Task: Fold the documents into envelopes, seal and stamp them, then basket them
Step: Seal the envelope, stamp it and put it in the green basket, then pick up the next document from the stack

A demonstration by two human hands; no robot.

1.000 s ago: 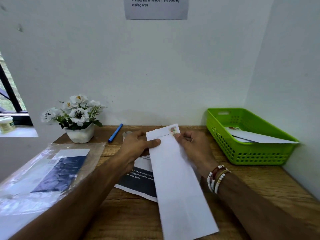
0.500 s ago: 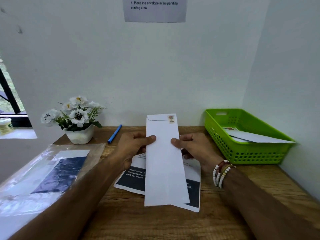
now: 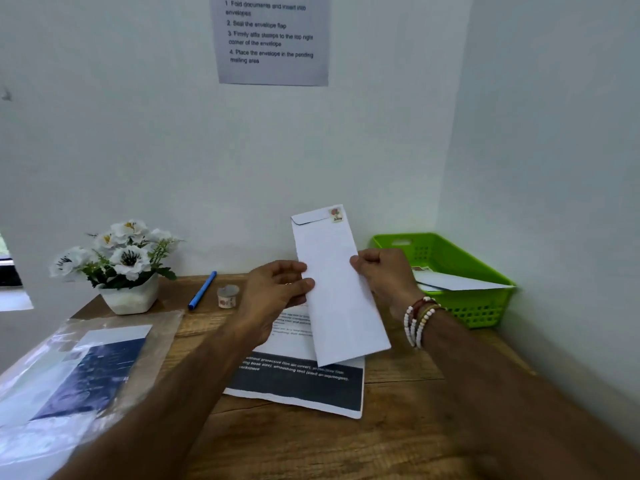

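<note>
A long white envelope [image 3: 332,285] stands nearly upright above the desk, its flap closed and a small stamp [image 3: 336,214] in its top right corner. My left hand [image 3: 277,292] pinches its left edge with the thumb in front. On the other edge, my right hand [image 3: 384,275] grips it with curled fingers. Under it a printed document [image 3: 301,382] with a dark band lies flat on the wooden desk [image 3: 398,427]. The green basket [image 3: 460,258] at the right holds sealed envelopes [image 3: 457,282].
A roll of stamps [image 3: 227,296] and a blue pen [image 3: 202,289] lie behind my left hand. A white flower pot [image 3: 128,292] stands at back left. A plastic sleeve with papers [image 3: 79,379] covers the left desk. An instruction sheet [image 3: 272,38] hangs on the wall.
The envelope has risen from lying on the desk to upright in the air, and both hands have slid from its top end to its middle. The view has tilted up.
</note>
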